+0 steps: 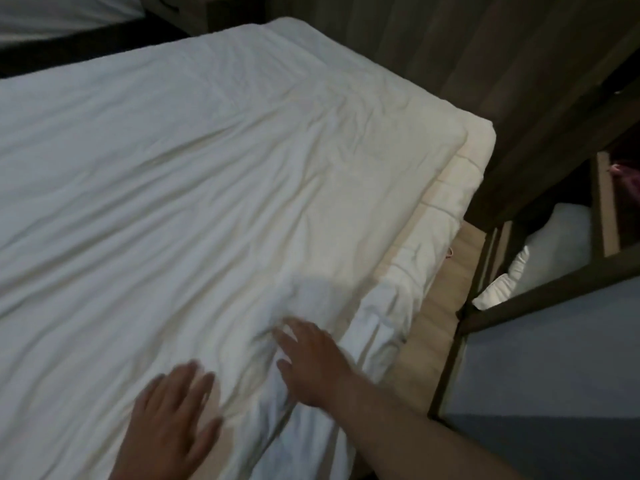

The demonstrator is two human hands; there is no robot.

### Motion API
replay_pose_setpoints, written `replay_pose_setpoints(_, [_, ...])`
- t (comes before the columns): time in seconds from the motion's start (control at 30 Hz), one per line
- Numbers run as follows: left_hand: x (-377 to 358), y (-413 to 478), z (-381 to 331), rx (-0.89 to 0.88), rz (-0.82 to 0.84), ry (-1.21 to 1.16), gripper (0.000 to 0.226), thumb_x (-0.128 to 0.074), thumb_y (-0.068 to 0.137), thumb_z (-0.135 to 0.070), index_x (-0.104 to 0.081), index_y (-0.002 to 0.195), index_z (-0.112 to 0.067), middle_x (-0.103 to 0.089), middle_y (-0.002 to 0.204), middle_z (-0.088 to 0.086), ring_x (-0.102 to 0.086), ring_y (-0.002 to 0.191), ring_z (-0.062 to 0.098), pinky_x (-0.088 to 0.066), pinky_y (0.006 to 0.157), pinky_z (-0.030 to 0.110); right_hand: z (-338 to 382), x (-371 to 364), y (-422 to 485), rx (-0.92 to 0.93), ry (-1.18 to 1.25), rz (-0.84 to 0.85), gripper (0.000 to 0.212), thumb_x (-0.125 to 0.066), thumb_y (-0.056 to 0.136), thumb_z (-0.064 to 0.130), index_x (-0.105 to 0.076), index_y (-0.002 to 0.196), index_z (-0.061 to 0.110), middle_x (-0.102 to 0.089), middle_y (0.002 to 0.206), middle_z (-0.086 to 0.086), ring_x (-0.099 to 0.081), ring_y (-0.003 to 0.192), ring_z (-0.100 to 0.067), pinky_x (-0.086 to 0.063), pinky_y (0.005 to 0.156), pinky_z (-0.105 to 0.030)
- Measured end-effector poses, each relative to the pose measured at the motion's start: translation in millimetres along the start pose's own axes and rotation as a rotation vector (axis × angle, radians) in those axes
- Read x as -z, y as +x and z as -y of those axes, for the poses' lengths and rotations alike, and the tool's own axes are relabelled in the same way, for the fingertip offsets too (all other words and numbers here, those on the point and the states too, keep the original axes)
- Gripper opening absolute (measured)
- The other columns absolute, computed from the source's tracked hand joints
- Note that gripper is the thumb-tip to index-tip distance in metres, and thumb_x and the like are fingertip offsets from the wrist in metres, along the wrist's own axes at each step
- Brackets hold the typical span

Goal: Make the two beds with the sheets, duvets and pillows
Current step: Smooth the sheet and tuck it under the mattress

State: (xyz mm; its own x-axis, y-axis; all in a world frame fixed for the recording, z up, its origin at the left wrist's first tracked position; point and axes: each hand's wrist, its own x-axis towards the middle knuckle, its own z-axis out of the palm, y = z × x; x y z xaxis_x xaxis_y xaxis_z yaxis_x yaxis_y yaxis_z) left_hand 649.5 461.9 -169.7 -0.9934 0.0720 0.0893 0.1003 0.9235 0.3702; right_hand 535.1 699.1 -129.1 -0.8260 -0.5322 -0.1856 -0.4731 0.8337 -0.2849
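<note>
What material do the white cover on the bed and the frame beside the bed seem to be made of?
The white cover looks like thin woven fabric, perhaps cotton, with a matte finish: it shows many soft creases and folds. The bed frame looks like light wood or wood-look laminate, with pale grain lines visible; the dim, blurred picture leaves this open.
</note>
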Motion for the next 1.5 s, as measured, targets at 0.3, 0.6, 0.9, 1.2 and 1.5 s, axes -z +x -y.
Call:
replay_pose_setpoints(0.3, [-79.1, 233.0, -74.6, 0.135, 0.167, 0.218, 0.114, -0.023, 0.069, -0.094, -0.031, 0.153, -0.017, -0.025, 0.158, 0.022, -0.02, 0.148, 0.036, -0.008, 0.117, 0.047, -188.1, 38.7, 126.0, -0.067, -0.157, 0.098, 0.088, 0.0, 0.082, 0.063, -0.014, 0.158, 0.021, -0.008, 0.166, -0.005, -0.007, 0.152, -0.023, 0.0, 0.122, -0.041])
replay_pose_setpoints(0.6, [-163.5, 478.3, -175.9, 0.271, -0.008, 0.23, 0.103, -0.02, 0.081, -0.081, -0.013, 0.156, -0.011, -0.013, 0.162, 0.019, -0.009, 0.151, 0.033, -0.005, 0.121, 0.048, -381.6, 80.7, 238.3, 0.001, -0.102, -0.294, 0.064, -0.038, 0.092, 0.043, -0.047, 0.145, 0.007, -0.043, 0.152, -0.014, -0.037, 0.142, -0.031, -0.025, 0.119, -0.046])
replay_pose_setpoints(0.9, [-203.6, 599.9, -211.4, 0.178, -0.067, 0.293, 0.082, -0.031, 0.089, -0.053, -0.028, 0.151, 0.001, -0.03, 0.155, 0.026, -0.027, 0.144, 0.039, -0.014, 0.119, 0.05, -591.5, 157.7, 305.6, -0.242, -0.212, -0.281, 0.08, -0.014, 0.09, 0.053, -0.028, 0.154, 0.007, -0.024, 0.161, -0.016, -0.022, 0.149, -0.029, -0.011, 0.122, -0.042])
replay_pose_setpoints(1.2, [-204.1, 644.9, -198.9, 0.158, -0.006, 0.301, 0.084, -0.034, 0.085, -0.052, -0.031, 0.151, 0.0, -0.03, 0.154, 0.027, -0.03, 0.143, 0.043, -0.018, 0.118, 0.051, -662.6, 181.5, 360.6, -0.359, -0.159, -0.297, 0.078, -0.026, 0.097, 0.055, -0.014, 0.157, 0.007, -0.011, 0.165, -0.013, -0.013, 0.152, -0.024, -0.009, 0.122, -0.036])
replay_pose_setpoints(1.5, [-198.0, 724.9, -197.1, 0.181, 0.039, 0.253, 0.083, -0.034, 0.084, -0.056, -0.031, 0.153, -0.009, -0.028, 0.157, 0.021, -0.025, 0.146, 0.036, -0.017, 0.12, 0.05, -746.0, 226.5, 417.9, -0.39, -0.185, -0.336, 0.079, -0.026, 0.094, 0.057, -0.026, 0.155, 0.005, -0.025, 0.16, -0.018, -0.023, 0.149, -0.031, -0.014, 0.123, -0.045])
